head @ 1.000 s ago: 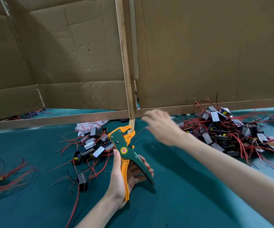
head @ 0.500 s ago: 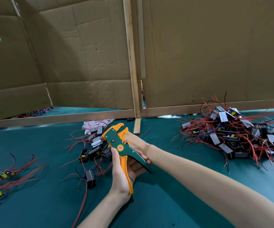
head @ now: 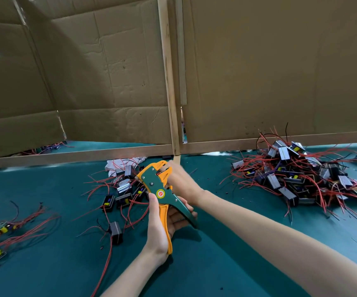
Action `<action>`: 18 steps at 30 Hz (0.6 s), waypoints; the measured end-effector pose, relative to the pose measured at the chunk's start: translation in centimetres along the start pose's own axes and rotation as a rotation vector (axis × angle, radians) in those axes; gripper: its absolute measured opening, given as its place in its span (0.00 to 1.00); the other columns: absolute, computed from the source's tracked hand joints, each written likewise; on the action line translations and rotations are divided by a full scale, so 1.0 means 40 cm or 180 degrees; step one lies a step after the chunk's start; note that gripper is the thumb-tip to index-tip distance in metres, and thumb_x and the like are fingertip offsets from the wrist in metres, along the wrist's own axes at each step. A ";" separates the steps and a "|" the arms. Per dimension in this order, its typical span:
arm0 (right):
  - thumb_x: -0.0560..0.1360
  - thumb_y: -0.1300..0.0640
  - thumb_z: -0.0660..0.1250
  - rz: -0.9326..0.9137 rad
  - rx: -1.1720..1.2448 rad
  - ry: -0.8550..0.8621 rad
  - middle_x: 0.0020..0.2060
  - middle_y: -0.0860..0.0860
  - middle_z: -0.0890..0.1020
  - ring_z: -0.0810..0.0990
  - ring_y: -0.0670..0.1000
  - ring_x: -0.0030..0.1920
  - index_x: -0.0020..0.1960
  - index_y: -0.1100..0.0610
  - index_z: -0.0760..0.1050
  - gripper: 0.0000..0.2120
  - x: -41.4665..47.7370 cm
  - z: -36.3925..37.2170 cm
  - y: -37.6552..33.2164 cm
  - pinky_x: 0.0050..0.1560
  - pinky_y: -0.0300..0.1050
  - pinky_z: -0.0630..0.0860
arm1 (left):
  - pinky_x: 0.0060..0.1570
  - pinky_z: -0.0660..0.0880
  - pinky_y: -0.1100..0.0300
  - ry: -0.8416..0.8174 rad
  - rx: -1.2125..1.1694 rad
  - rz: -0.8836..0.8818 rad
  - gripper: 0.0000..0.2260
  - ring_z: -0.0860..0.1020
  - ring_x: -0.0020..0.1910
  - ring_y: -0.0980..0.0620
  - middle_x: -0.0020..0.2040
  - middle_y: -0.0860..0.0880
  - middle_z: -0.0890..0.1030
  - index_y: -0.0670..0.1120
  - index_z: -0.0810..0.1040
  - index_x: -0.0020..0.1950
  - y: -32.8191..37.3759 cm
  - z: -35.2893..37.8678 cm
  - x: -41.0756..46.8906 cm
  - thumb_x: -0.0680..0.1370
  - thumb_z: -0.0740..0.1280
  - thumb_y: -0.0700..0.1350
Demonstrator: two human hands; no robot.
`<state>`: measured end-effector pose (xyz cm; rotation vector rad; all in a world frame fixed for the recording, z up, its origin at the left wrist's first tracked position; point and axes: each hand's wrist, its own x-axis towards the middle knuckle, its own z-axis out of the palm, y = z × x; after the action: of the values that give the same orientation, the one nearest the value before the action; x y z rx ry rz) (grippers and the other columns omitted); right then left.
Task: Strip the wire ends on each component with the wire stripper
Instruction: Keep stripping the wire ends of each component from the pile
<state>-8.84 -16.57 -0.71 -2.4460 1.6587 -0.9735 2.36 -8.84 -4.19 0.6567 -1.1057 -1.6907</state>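
My left hand [head: 158, 230] grips the handles of the green and orange wire stripper [head: 154, 185], jaws pointing up and away from me. My right hand [head: 183, 183] is right behind the stripper's jaws, slightly blurred, with its fingertips hidden by the tool's head; I cannot tell whether it holds a wire. A large heap of components with red and black wires [head: 301, 174] lies at the right. A smaller pile of components [head: 126, 189] sits just left of the stripper. One black component [head: 116, 232] lies alone nearer to me.
The work surface is a teal mat [head: 226, 264]. Cardboard walls on a wooden frame with an upright post [head: 169, 82] close off the back. A white cloth [head: 117, 165] lies behind the small pile. More wired components [head: 4, 230] are spread at the far left.
My right hand came back from mid-air on the large heap's side to the stripper's jaws. My left hand kept hold of the stripper, raising it slightly.
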 end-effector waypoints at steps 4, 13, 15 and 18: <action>0.81 0.59 0.58 0.1382 0.1523 0.0532 0.42 0.54 0.82 0.78 0.49 0.38 0.54 0.58 0.76 0.08 -0.051 -0.076 0.043 0.42 0.40 0.74 | 0.42 0.80 0.51 -0.0026 -0.0004 0.0004 0.37 0.81 0.41 0.37 0.40 0.36 0.80 0.36 0.78 0.46 0.001 -0.004 -0.006 0.71 0.50 0.70; 0.82 0.64 0.55 0.2216 0.4647 0.1704 0.42 0.63 0.82 0.82 0.55 0.39 0.51 0.69 0.73 0.10 -0.219 -0.196 0.136 0.42 0.46 0.83 | 0.47 0.81 0.47 -0.0058 0.0124 0.0074 0.35 0.82 0.41 0.38 0.40 0.37 0.81 0.39 0.81 0.43 -0.003 -0.005 -0.005 0.73 0.50 0.68; 0.82 0.63 0.55 0.2393 0.4662 0.1579 0.39 0.62 0.81 0.81 0.53 0.34 0.50 0.68 0.72 0.10 -0.235 -0.227 0.144 0.36 0.44 0.82 | 0.47 0.81 0.47 -0.0041 0.0085 0.0100 0.35 0.82 0.41 0.38 0.40 0.36 0.81 0.39 0.81 0.44 -0.002 -0.004 -0.005 0.74 0.49 0.68; 0.82 0.62 0.56 0.2570 0.3367 0.0273 0.35 0.58 0.79 0.76 0.50 0.27 0.49 0.66 0.75 0.11 -0.269 -0.265 0.156 0.26 0.40 0.74 | 0.44 0.81 0.48 -0.0039 0.0083 0.0078 0.36 0.82 0.42 0.37 0.41 0.35 0.81 0.38 0.81 0.44 -0.001 -0.006 -0.004 0.73 0.50 0.69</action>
<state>-21.90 -6.87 0.47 -0.9661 1.3590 -1.2928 2.58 -8.78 -4.35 0.6474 -1.1419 -1.6639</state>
